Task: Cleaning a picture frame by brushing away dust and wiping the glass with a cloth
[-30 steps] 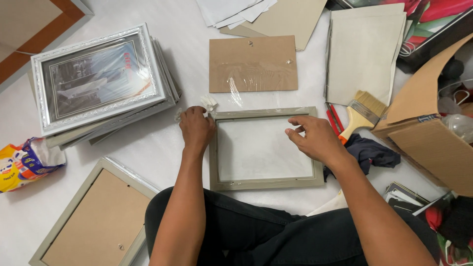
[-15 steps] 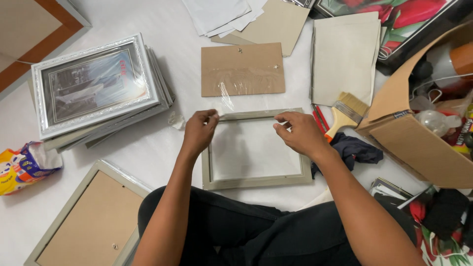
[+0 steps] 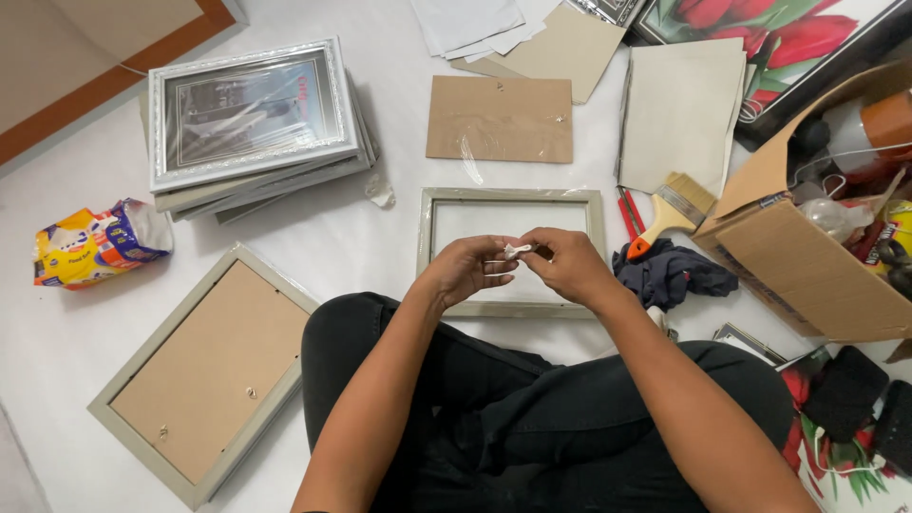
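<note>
Snack bag (image 3: 95, 243) at 9 o'clock, wrapped frame stack (image 3: 255, 114) at 10 o'clock, face-down frame (image 3: 209, 366) at 8 o'clock, all pushed aside from the lap. Dead centre, left hand (image 3: 463, 271) and right hand (image 3: 567, 264) meet over the empty grey frame (image 3: 513, 201). Both pinch narrowly on a small white scrap (image 3: 518, 251), lifted off the glass, seemingly to work it free. Backing board (image 3: 501, 119) lies at 12 o'clock, out of the frame. Paintbrush (image 3: 667, 214) at 2 o'clock beside a dark cloth (image 3: 670, 275); cardboard box (image 3: 817, 271) at 3 o'clock.
</note>
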